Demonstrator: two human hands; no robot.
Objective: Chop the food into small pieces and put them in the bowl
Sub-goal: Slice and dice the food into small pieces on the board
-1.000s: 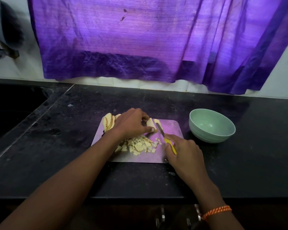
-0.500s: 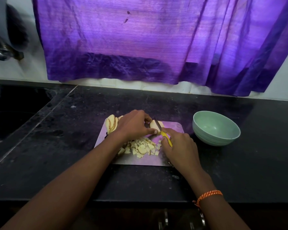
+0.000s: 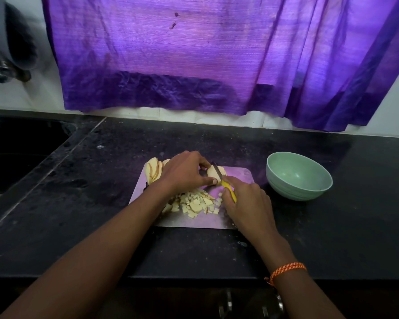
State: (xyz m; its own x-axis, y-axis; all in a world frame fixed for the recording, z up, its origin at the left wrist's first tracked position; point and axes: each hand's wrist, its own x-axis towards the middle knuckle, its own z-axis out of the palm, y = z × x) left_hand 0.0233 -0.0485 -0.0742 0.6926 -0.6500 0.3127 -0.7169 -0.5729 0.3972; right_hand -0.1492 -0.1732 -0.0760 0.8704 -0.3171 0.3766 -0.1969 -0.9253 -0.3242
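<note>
Left hand [image 3: 184,171] pins food chunk [image 3: 213,173] steady on cutting board [image 3: 240,178]; right hand [image 3: 247,201] grips knife [image 3: 226,184] slicing it, bowl [image 3: 298,177] close by for pieces

Bare counter [image 3: 258,146] lies between cutting board [image 3: 242,178] and bowl [image 3: 283,187].
</note>
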